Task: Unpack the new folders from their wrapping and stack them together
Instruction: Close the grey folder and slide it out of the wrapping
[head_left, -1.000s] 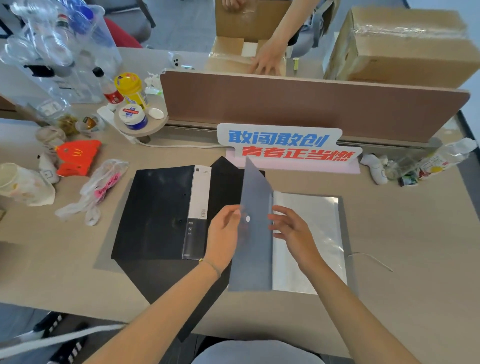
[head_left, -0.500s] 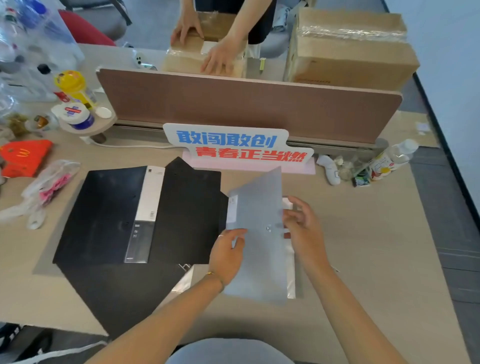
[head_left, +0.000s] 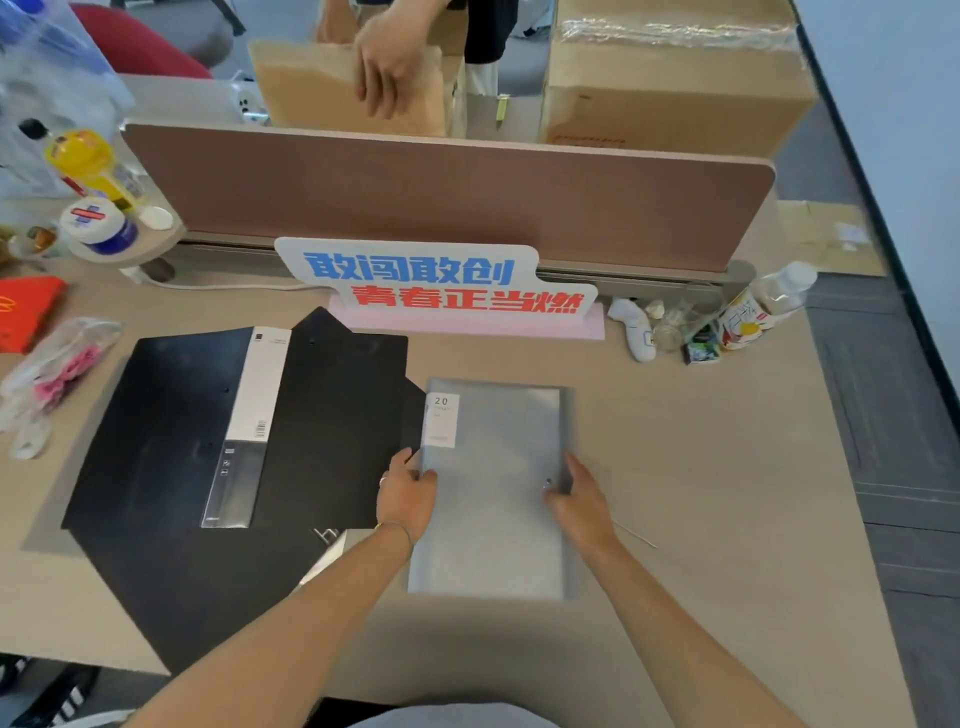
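Observation:
A translucent grey folder (head_left: 493, 499) with a white "20" label at its top left lies closed and flat on the desk in front of me. My left hand (head_left: 408, 493) grips its left edge, thumb on the cover. My right hand (head_left: 576, 499) holds its right edge near the snap button. To the left lie black folders (head_left: 171, 431) spread open and overlapping, one with a white spine label and clear sleeve (head_left: 249, 431). A bit of clear wrapping (head_left: 324, 558) pokes out below the black folders.
A brown divider (head_left: 447, 197) with a blue-and-red sign (head_left: 431, 283) closes off the back. Bottles and small items (head_left: 727, 322) sit at back right, jars and plastic bags (head_left: 57, 364) at left. Behind the divider a person's hand (head_left: 389, 62) handles cardboard boxes.
The grey folder's cover, standing open a second ago, has swung shut and the folder now lies flat. Both my hands moved to its side edges. My view shifted right.

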